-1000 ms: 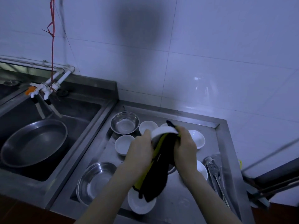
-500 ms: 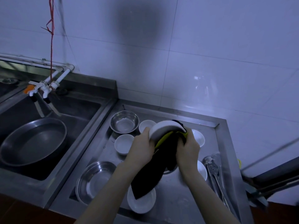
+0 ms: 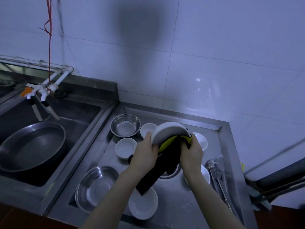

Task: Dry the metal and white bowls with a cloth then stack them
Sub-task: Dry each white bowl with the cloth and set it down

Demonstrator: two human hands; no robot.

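My left hand (image 3: 145, 154) grips the rim of a white bowl (image 3: 168, 132) tilted bottom-up above the right sink basin. Inside that bowl my right hand (image 3: 191, 152) presses a dark cloth with a yellow edge (image 3: 166, 161); the cloth hangs down toward the basin floor. Below lie several white bowls: two small ones (image 3: 126, 147) (image 3: 148, 129) at the back left, one (image 3: 200, 140) at the back right, one (image 3: 142, 205) at the front, one (image 3: 205, 175) partly hidden by my right wrist. Two metal bowls rest in the basin, one at the back (image 3: 125, 124) and one at the front left (image 3: 97, 184).
The right basin (image 3: 221, 129) has a drain (image 3: 170, 174) partly covered by the cloth. Metal tongs (image 3: 217, 176) lie along its right side. In the left sink sits a large metal pan (image 3: 31, 146) under white taps (image 3: 42, 90). A tiled wall rises behind.
The white bowl has turned further over in my hands, showing more of its underside. The cloth's hanging end has swung left and down toward the front white bowl.
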